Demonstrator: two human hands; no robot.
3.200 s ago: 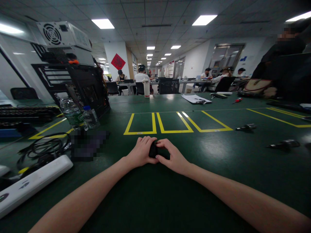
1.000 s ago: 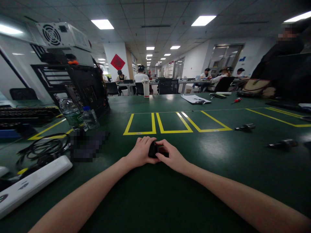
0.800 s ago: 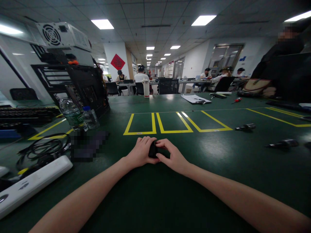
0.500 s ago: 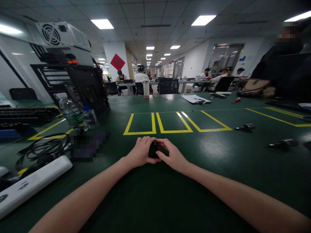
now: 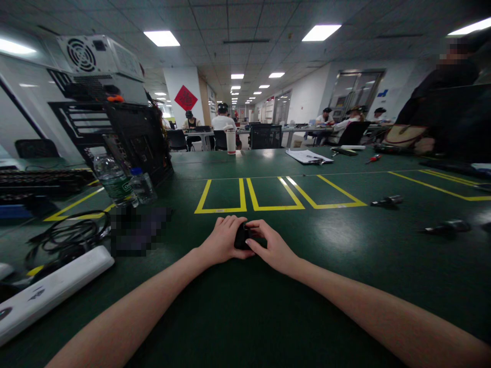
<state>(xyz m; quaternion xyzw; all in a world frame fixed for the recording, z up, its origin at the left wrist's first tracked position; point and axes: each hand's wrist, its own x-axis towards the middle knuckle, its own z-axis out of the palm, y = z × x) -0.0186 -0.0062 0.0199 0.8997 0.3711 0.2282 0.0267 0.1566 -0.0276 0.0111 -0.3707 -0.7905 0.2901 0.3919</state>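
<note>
My left hand is wrapped round a small black object with rounded edges, just in front of the yellow tape frames on the green table. Most of it is hidden by my fingers, so I cannot make out its kind. From the right, my right hand pinches its side, fingertips at the top and thumb tip on the near face. A dark gap shows between the thumb and fingers of that hand.
Yellow tape frames mark the table. At left are a power strip, coiled cables, bottles and a computer case. Right lie two dark tools and a clipboard. A person stands far right.
My left hand keeps its place. The fingers and thumb of my right hand shift slightly on the black object; a dark part seen inside that hand one second ago no longer shows.
</note>
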